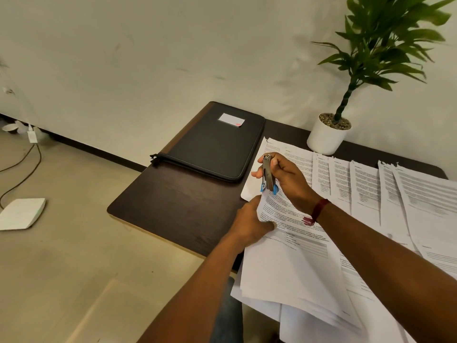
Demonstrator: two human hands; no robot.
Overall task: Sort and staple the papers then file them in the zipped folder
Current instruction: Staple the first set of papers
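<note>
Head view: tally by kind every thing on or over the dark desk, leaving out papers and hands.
Black zipped folder: 1
Grey metal stapler with blue tips, held in the right hand: 1
Green plant in white pot: 1
Total: 3

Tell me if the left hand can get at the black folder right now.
Likely yes, after letting go: the left hand grips the paper stack, and only bare table lies between it and the folder.
</note>
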